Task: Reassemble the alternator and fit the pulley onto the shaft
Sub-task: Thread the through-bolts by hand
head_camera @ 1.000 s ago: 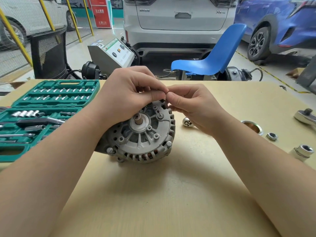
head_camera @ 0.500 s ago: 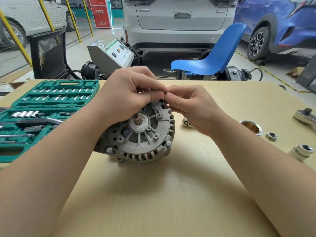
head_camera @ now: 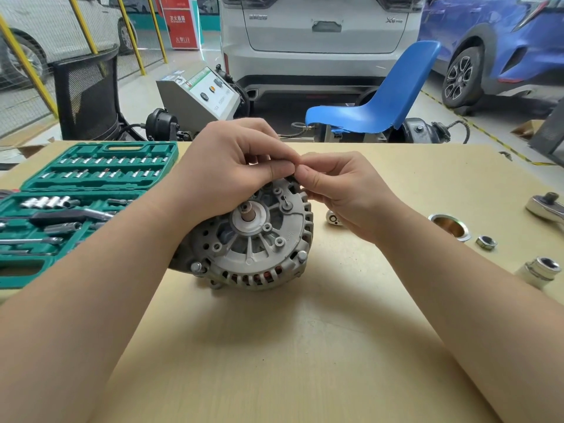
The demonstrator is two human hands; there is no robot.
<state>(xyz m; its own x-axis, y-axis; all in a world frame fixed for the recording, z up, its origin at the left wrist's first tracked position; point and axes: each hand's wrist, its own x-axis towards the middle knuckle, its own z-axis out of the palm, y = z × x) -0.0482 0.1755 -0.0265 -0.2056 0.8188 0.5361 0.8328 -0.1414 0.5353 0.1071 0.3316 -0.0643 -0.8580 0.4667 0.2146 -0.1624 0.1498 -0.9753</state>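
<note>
**Closing up the housing, pulley not yet on**

Working at the upper rim of the alternator (head_camera: 253, 236), both hands meet at about 1 o'clock on its front face. The left hand (head_camera: 232, 169) lies over the top of the housing with its fingers curled and thumb pressed toward the right hand (head_camera: 338, 190), whose fingertips are pinched together at the same spot. Something small seems to be held between them, likely a through-bolt being started, but it is hidden and I cannot tell what it is.

The alternator lies on its side at the middle of the bench (head_camera: 274, 361), front face toward the camera. The two housing halves look mated, and bolt heads show at roughly 4 and 8 o'clock on the rim. The shaft (head_camera: 247, 215) stands bare at the centre.

Judging from that, the body is largely back together and the fasteners are being finished. The pulley (head_camera: 451, 226) sits apart at 3 o'clock on the bench, with the nut (head_camera: 486, 242) just beside it, a socket (head_camera: 541, 270) nearer, and a ratchet (head_camera: 546, 206) at the far edge. Fitting and tightening the pulley remain. A green socket set (head_camera: 76, 209) lies open at 9 o'clock.
</note>
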